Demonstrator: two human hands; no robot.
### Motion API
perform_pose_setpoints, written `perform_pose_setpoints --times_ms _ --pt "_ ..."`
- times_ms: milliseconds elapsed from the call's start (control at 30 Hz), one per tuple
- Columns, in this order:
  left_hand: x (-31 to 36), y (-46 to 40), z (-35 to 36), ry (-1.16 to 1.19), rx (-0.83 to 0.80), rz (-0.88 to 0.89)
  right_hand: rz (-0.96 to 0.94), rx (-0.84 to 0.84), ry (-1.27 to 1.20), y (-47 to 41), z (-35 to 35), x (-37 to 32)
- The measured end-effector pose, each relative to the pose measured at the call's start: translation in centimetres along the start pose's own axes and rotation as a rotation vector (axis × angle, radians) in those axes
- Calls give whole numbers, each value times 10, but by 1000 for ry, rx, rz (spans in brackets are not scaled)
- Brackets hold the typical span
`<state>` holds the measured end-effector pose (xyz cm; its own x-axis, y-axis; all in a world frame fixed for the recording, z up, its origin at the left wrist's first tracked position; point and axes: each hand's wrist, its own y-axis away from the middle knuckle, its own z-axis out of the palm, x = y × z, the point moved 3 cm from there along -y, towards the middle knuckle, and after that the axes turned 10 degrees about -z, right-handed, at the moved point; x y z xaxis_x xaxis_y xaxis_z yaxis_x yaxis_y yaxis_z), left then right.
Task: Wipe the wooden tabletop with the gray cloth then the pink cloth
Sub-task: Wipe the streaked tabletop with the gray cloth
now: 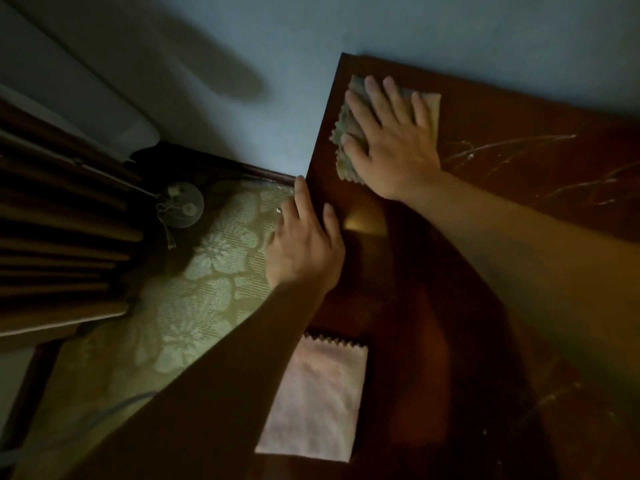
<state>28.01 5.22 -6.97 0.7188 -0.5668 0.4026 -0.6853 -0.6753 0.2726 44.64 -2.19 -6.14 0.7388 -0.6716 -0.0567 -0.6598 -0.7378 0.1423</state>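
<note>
The dark wooden tabletop (502,188) fills the right half of the view. My right hand (388,133) lies flat with spread fingers on the gray cloth (433,109), pressing it onto the table's far left corner. My left hand (304,247) rests on the table's left edge, thumb on top and fingers over the side, holding nothing. The pink cloth (318,400), folded into a rectangle, lies flat near the table's left edge, close to me and partly under my left forearm.
White scratch-like streaks (512,147) mark the tabletop to the right of the cloth. A pale wall (277,64) runs behind the table. Left of the table is a patterned greenish floor (207,271), a round glass object (181,204) and a slatted wooden piece (62,237).
</note>
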Motion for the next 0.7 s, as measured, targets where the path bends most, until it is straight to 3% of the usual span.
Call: perform_pose_setpoints --times_ms 233,533,700 --pt "1 3 -3 27 -25 3 -74 17 9 75 16 -52" --pt "1 2 -6 10 -37 12 49 -12 5 -69 -15 -4" --pt "0 0 -5 14 -57 -4 73 -1 -31 -49 -8 -27"
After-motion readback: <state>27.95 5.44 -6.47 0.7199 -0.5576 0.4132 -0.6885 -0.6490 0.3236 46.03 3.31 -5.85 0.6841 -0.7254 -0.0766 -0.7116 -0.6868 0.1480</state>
